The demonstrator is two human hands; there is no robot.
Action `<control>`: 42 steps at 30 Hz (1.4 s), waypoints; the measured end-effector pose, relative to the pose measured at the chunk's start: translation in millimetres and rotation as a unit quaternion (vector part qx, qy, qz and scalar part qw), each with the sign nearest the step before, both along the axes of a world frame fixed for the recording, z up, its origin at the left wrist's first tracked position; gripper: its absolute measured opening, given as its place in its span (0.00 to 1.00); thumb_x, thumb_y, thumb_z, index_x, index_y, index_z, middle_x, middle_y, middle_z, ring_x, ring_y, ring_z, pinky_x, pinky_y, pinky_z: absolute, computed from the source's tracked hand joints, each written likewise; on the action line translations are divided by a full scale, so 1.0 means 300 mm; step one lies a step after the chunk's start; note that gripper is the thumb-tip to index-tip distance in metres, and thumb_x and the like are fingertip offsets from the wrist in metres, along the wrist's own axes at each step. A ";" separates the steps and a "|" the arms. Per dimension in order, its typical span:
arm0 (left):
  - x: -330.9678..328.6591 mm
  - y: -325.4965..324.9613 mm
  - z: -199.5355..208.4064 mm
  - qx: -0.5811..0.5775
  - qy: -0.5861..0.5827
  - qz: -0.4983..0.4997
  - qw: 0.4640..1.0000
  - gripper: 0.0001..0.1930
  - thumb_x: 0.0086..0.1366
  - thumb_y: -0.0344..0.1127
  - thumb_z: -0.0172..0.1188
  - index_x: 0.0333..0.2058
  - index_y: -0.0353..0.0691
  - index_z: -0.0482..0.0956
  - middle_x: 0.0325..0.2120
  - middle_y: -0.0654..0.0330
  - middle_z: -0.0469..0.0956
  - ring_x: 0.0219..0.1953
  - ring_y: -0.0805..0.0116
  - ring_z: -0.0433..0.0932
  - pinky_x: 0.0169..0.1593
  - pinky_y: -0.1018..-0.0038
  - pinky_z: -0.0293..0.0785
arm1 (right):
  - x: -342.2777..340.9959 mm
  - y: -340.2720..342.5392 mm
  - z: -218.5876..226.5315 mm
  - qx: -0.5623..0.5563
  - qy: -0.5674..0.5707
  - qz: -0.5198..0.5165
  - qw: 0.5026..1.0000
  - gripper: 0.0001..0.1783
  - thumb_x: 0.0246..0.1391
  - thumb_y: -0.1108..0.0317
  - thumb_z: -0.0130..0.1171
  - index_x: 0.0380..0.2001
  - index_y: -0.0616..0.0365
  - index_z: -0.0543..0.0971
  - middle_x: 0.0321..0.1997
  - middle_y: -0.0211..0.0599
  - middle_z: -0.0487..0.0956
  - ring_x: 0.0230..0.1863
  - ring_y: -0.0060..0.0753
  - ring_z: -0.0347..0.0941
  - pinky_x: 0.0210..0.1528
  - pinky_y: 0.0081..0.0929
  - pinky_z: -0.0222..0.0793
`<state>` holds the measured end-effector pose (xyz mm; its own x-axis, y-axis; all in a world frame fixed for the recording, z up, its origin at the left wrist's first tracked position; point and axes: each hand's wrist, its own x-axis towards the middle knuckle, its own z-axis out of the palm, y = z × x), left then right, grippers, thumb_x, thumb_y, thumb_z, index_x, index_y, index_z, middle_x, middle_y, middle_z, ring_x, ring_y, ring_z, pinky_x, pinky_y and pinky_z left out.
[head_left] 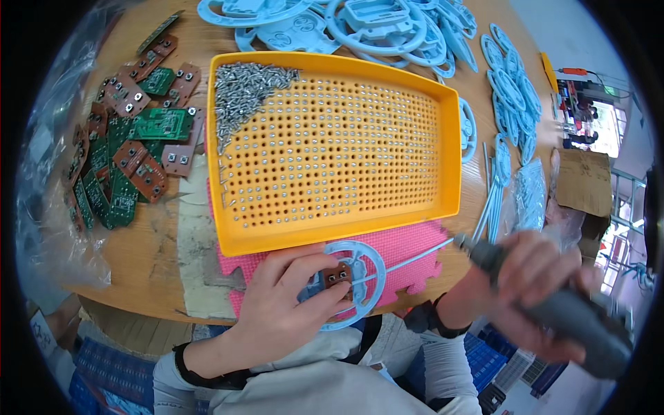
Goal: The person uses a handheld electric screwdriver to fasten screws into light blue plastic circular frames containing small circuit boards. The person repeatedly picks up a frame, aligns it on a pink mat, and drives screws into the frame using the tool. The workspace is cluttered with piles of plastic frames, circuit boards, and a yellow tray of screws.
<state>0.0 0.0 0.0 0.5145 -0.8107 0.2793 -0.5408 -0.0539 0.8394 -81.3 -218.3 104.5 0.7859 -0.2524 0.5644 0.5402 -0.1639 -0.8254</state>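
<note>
My left hand (283, 304) presses a small brown circuit board (337, 274) into a light blue plastic ring-shaped part (377, 294), with thumb and fingers closed around the board. A thin blue rod (422, 255) runs from the ring toward the right. That ring rests on a pink foam mat (415, 275). My right hand (536, 277), slightly blurred, grips a dark grey electric screwdriver (581, 325) off to the right. Its tip (459, 239) points left, apart from the board. Just beyond the ring stands a yellow screw tray (453, 166) with screws seated in many holes.
Loose screws (242, 93) are heaped in the tray's far left corner. Green and brown circuit boards (142, 166) lie piled at left beside clear plastic film (62, 228). More blue plastic parts (373, 28) cover the far side and right of the wooden table (152, 270).
</note>
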 end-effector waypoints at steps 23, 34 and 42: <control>0.018 0.007 0.003 -0.014 0.022 -0.029 0.999 0.15 0.46 0.31 0.68 0.35 0.38 0.80 0.45 0.56 0.69 0.49 0.56 0.70 0.48 0.65 0.72 | 0.108 0.210 -0.072 0.028 0.024 0.120 0.992 0.14 0.51 0.79 0.55 0.37 0.67 0.62 0.19 0.52 0.73 0.15 0.41 0.70 0.17 0.37 0.72; 0.019 0.021 0.015 0.010 0.023 -0.035 0.999 0.12 0.51 0.34 0.65 0.35 0.37 0.80 0.45 0.56 0.69 0.48 0.55 0.69 0.50 0.66 0.71 | 0.169 0.209 -0.113 0.051 -0.023 0.162 0.985 0.09 0.57 0.75 0.54 0.32 0.73 0.67 0.18 0.48 0.72 0.13 0.40 0.68 0.15 0.32 0.68; 0.009 0.003 0.006 -0.020 0.013 -0.026 0.999 0.12 0.47 0.35 0.71 0.33 0.43 0.82 0.41 0.57 0.72 0.46 0.55 0.71 0.47 0.66 0.71 | 0.117 0.183 -0.085 0.078 -0.045 0.175 0.981 0.27 0.54 0.52 0.62 0.29 0.70 0.69 0.18 0.45 0.73 0.13 0.38 0.70 0.15 0.32 0.69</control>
<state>2.7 0.8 1.8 0.4788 -0.8254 0.2991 -0.5196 0.0081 0.8544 -46.2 -163.3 79.1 0.7882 -0.0651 0.6119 0.6131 0.1678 -0.7719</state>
